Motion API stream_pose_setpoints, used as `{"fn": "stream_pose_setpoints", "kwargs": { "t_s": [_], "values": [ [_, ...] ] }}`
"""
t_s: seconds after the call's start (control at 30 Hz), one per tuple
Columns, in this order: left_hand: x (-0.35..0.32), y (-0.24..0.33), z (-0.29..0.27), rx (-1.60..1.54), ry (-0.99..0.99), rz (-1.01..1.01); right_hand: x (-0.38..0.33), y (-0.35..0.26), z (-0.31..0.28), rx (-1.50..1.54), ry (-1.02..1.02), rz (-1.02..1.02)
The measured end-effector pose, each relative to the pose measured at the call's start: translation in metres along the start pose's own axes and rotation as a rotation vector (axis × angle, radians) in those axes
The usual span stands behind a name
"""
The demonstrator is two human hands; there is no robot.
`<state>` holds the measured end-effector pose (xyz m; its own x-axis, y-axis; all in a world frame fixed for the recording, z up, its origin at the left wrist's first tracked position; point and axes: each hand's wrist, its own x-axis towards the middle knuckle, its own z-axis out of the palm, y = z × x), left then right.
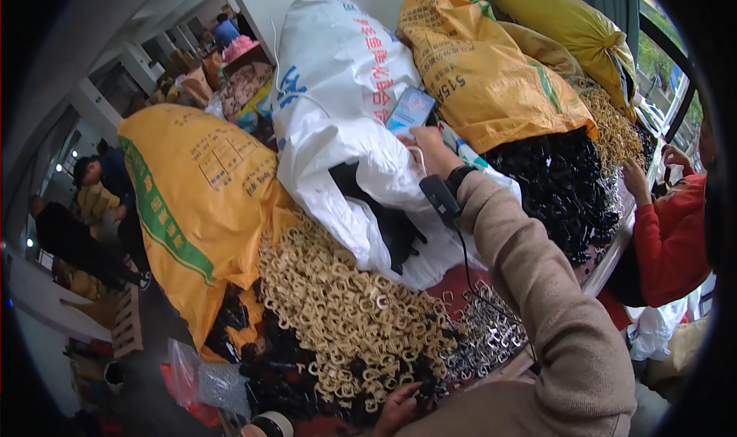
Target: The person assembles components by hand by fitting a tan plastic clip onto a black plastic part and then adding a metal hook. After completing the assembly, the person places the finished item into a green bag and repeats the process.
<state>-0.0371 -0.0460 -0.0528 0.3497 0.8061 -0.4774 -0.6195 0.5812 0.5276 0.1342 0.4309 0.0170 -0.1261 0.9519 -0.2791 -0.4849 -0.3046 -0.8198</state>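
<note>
My right hand [435, 151] reaches forward to a phone-like device with a lit blue screen [413, 107], which leans on a white woven sack [345, 61]. Its fingers are bent round the device's lower edge, partly hidden by the back of the hand; a thin white cord hangs beside them. Low in the view, my left hand [398, 409] is closed at the edge of the heap, its fingertips on a small black piece [422, 393]. Tan plastic buckle-like pieces [353, 299] spill beside it, with silver metal ones [487, 329] to their right.
Yellow sacks stand left [207, 176] and right [491, 68] of the white one. Black pieces [549, 191] pile up at the right. A cable runs from a black box [441, 197] on my right wrist. A person in red [675, 237] works at the right edge.
</note>
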Motion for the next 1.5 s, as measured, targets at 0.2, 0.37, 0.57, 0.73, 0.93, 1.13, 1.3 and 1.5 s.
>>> {"fn": "stream_pose_setpoints", "kwargs": {
  "t_s": [0.2,0.37,0.57,0.73,0.93,1.13,1.3,1.5],
  "values": [
    [0.003,0.01,0.019,0.04,-0.06,0.097,-0.065,-0.027,0.011,-0.147,0.251,-0.43],
    [0.002,0.015,0.033,0.093,0.038,0.095,-0.169,0.003,0.001,-0.687,-0.357,-0.54],
    [0.01,0.004,0.027,0.143,-0.062,0.204,-0.182,0.083,0.008,-1.341,-0.378,-1.034],
    [0.007,-0.005,0.03,0.109,-0.04,0.268,-0.177,0.099,0.022,-1.461,-0.121,-0.606],
    [0.008,-0.006,0.025,0.075,-0.068,0.28,-0.175,0.084,-0.009,-1.464,-0.251,-0.596],
    [0.013,-0.004,0.025,0.1,-0.052,0.276,-0.177,0.098,0.007,-1.308,-0.141,-0.774],
    [0.01,-0.008,0.026,0.106,-0.028,0.291,-0.167,0.116,-0.001,-1.315,-0.067,-0.729],
    [0.006,-0.005,0.026,0.114,-0.034,0.284,-0.222,0.073,-0.023,-1.224,-0.171,-0.488]
  ]
}}
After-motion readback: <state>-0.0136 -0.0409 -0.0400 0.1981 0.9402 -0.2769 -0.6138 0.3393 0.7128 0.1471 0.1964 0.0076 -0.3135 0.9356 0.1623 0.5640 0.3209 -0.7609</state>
